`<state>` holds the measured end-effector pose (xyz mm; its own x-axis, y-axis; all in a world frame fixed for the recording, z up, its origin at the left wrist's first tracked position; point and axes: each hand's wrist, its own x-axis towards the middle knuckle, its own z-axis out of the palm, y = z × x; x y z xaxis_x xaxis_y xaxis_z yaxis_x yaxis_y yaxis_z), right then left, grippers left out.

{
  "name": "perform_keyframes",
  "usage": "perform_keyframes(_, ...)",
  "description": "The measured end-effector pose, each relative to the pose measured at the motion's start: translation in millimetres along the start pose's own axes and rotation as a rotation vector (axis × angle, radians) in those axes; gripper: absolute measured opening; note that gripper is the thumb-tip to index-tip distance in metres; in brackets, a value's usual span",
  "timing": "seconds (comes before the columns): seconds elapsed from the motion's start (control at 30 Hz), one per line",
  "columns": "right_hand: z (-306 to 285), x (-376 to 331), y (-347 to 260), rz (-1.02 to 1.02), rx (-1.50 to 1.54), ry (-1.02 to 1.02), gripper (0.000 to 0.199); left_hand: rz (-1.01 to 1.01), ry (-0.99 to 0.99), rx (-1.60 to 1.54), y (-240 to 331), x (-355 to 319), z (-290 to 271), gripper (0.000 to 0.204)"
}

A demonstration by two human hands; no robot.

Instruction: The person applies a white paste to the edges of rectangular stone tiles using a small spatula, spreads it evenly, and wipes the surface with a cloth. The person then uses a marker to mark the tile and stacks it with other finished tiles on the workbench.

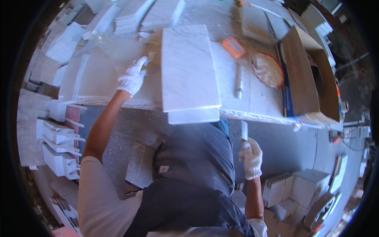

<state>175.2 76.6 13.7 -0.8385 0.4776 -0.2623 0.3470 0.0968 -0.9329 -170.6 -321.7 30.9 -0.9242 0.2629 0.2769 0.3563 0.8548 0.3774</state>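
In a white knitted glove, my left hand (132, 78) is over the workbench (100, 85), left of a stack of white marble-look tiles (189, 71). Its fingers are closed near a small greyish scrap, and what they pinch is too small to name. My right hand (252, 158), gloved too, is off the bench's front edge, low on the right. It grips a short, flat white strip (244, 130) that points upward. The top tile lies slightly askew over the one beneath, which pokes out at the front edge.
Right of the tiles lie a marker-like white stick (240, 81), an orange box (233, 47) and a round red-rimmed dish (268, 70) of pale paste. An open cardboard box (302, 75) stands at the bench's right end. More tile stacks (132, 15) line the back.
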Motion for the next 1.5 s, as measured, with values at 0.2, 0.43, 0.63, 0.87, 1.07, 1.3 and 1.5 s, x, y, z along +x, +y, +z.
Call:
perform_keyframes(0.2,16.8,-2.5,0.0,0.0,0.035,-0.041,0.03,0.053,-0.005,0.06,12.6,3.3,-7.3,0.022)
perform_keyframes(0.43,27.9,16.9,0.2,-0.112,-0.019,0.017,0.031,0.138,0.332,0.096,96.1,18.2,-36.2,0.047)
perform_keyframes(0.63,38.1,24.2,-17.8,-0.142,0.072,-0.017,0.03,0.659,-0.149,0.226,155.3,46.3,2.0,0.064)
perform_keyframes(0.87,19.4,13.2,-5.6,-0.106,-0.041,0.061,0.031,-0.127,-0.07,0.547,72.3,176.9,-14.5,0.084)
perform_keyframes(1.07,21.2,16.1,14.4,-0.066,0.016,0.117,0.039,0.169,-0.192,0.245,151.1,156.1,28.2,0.075)
perform_keyframes(1.3,23.2,20.8,3.6,-0.047,0.039,0.061,0.036,0.993,-0.718,0.064,256.9,18.0,30.9,0.073)
perform_keyframes(1.5,3.1,5.1,10.1,0.082,0.048,0.118,0.04,0.691,-0.255,0.352,171.0,104.9,10.9,0.06)
